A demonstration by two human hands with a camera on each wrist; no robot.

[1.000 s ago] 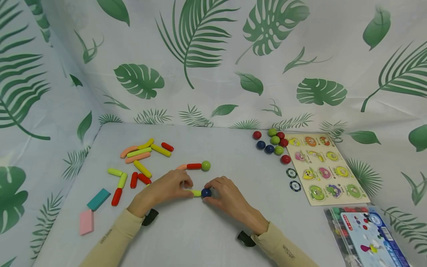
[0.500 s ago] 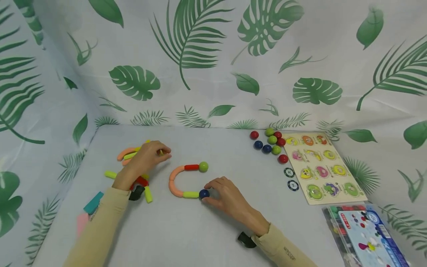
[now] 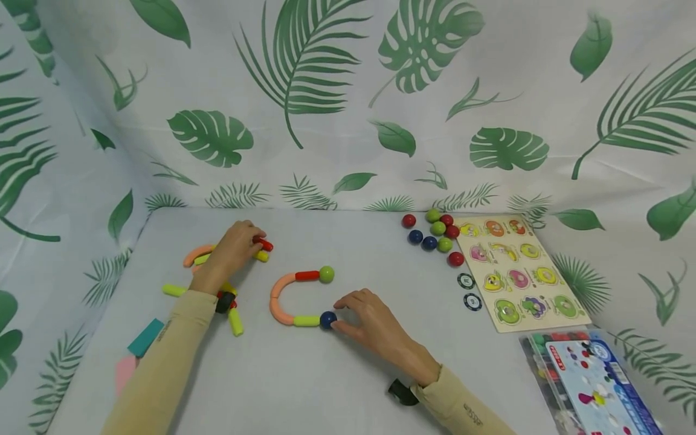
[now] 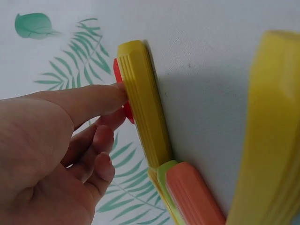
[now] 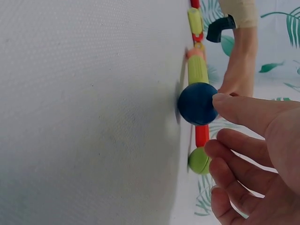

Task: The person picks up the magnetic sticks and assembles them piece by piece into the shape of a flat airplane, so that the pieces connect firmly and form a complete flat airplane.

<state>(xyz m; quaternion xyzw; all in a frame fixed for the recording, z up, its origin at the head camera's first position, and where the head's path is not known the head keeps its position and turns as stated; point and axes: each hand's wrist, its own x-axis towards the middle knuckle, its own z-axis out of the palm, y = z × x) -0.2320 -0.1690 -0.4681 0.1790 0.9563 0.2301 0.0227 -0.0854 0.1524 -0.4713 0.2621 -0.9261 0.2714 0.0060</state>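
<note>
— Leaf-printed cloth hangs behind and beside a pale grey table point(image 3: 348, 374). What sits at its middle?

— A C-shaped chain: a green ball point(image 3: 326, 274) at its upper end, then a short red stick point(image 3: 307, 275), a curved orange stick point(image 3: 278, 299), a lime stick point(image 3: 306, 321) and a dark blue ball point(image 3: 327, 320) at the lower end.

— And the right hand point(image 3: 375, 326)?

— It lies at about 3 o'clock from the dark blue ball. Its thumb tip touches the ball, as the right wrist view shows; the other fingers point(image 5: 243, 150) hang loosely bent beside it, gripping nothing.

— The left hand point(image 3: 231, 251)?

— It is at 10 o'clock from the chain, over a pile of loose sticks point(image 3: 187, 272). Its fingertips are at a red stick point(image 3: 264, 243) and a yellow stick point(image 3: 263, 255). In the left wrist view the thumb point(image 4: 89, 101) presses the side of the yellow stick, and the red one peeks out behind it. Whether the fingers truly pinch either stick, I cannot tell.

— What else is on the table?

— A cluster of red, blue and green balls point(image 3: 435, 232) lies at 2 o'clock from the chain. Just to their right is a wooden peg puzzle board point(image 3: 519, 272), with two round chips point(image 3: 469, 291) beside its left edge. A clear plastic box point(image 3: 587, 380) sits at 4 o'clock. A teal block point(image 3: 145, 337) and a pink block point(image 3: 125, 371) lie at 8 o'clock, near the left sleeve point(image 3: 157, 374).
</note>
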